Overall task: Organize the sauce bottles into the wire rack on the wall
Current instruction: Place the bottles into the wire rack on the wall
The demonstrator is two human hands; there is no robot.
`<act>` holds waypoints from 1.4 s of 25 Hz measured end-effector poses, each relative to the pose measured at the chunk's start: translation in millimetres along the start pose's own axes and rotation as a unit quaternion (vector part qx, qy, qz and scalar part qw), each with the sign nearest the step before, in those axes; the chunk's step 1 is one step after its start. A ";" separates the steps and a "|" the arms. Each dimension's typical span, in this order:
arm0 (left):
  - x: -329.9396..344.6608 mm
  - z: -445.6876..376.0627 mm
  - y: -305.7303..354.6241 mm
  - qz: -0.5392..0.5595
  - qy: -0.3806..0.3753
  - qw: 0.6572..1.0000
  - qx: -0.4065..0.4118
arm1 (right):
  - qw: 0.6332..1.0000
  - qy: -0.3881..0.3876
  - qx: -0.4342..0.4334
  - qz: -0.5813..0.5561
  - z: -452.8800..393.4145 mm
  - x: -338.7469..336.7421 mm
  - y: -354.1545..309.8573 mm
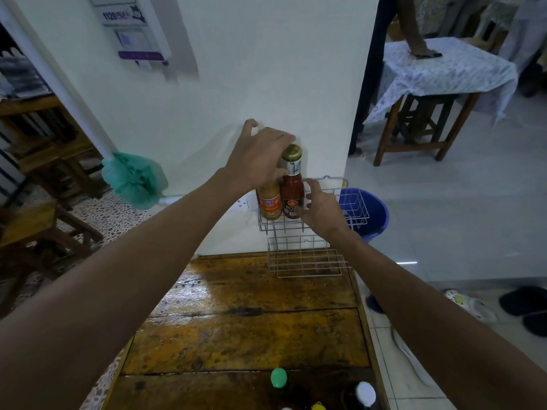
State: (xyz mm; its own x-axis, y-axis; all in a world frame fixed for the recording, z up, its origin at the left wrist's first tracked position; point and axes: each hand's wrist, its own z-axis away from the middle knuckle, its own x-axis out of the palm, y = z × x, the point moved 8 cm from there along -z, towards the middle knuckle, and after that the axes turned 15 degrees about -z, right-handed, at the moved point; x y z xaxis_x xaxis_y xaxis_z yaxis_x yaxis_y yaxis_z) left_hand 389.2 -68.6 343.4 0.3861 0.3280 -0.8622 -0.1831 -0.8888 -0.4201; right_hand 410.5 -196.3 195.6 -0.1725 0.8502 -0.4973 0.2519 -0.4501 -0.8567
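Observation:
A two-tier wire rack (pixel 352 207) hangs on the white wall above the table's far end. In its upper tier stand a yellow-orange sauce bottle (pixel 270 202) at the left and a red sauce bottle (pixel 293 190) with a gold cap beside it. My left hand (pixel 260 156) covers the top of the yellow-orange bottle and touches the red bottle's neck. My right hand (pixel 321 207) wraps the red bottle's lower body from the right. The lower tier (pixel 305 258) holds nothing. Several more bottles show only their caps at the near table edge: green (pixel 278 377), white (pixel 365 394), yellow (pixel 317 406).
A glossy wooden table (pixel 251 321) runs from me to the wall. A blue bucket (pixel 374 211) sits on the floor behind the rack. A cloth-covered table (pixel 444 69) with another person's hand on it stands at the far right. Shoes (pixel 524 303) lie on the tiled floor.

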 end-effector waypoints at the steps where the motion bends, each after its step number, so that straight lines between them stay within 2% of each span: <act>1: -0.7 1.9 -0.2 -0.002 0.004 1.000 -0.004 | 1.000 0.000 0.002 -0.003 1.8 -3.7 -0.8; 6: -10.5 27.8 1.6 0.015 0.066 0.997 -0.029 | 1.000 0.010 -0.011 0.012 25.4 -32.8 -13.2; 9: -25.4 75.2 4.2 0.082 0.147 0.980 -0.102 | 1.000 0.015 -0.019 0.001 64.9 -50.4 -23.9; 11: -15.2 124.8 18.9 0.153 0.147 0.968 -0.136 | 0.999 -0.001 -0.043 -0.002 104.8 -47.5 -28.0; 12: -0.7 153.6 31.1 0.190 0.121 0.963 -0.150 | 0.998 -0.030 -0.058 0.005 128.0 -37.8 -29.0; 14: 39.1 211.7 60.1 0.255 0.046 0.949 -0.180 | 0.987 -0.136 -0.077 0.041 172.6 -1.5 -22.6; 17: 112.2 291.4 113.5 0.302 -0.108 0.924 -0.209 | 0.945 -0.303 -0.053 0.110 222.4 66.1 5.7; 20: 165.6 348.3 158.5 0.354 -0.238 0.880 -0.211 | 0.902 -0.396 -0.067 0.161 243.2 114.2 28.3; 22: 189.5 373.4 179.1 0.393 -0.291 0.847 -0.209 | 0.872 -0.444 -0.046 0.203 250.1 136.7 42.3; 25: 207.0 390.5 198.9 0.421 -0.336 0.821 -0.190 | 0.830 -0.506 -0.003 0.236 260.4 159.8 58.3; 28: 207.7 392.4 210.2 0.408 -0.370 0.816 -0.174 | 0.825 -0.509 0.003 0.245 254.5 154.2 58.0; 32: 206.4 388.4 219.2 0.455 -0.342 0.803 -0.178 | 0.825 -0.506 0.012 0.252 252.7 131.7 62.6; 35: 210.9 387.0 224.2 0.491 -0.327 0.789 -0.171 | 0.804 -0.535 -0.042 0.258 257.8 125.7 46.6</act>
State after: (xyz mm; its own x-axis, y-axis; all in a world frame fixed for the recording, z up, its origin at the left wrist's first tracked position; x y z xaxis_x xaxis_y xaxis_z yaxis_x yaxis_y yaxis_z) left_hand 79.7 -74.9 -42.2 -0.3599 -0.5767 -0.7334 0.1949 -0.8152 0.5454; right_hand 155.0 -180.8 57.9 -0.7336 -0.1843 -0.6541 0.6074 -0.6096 -0.5095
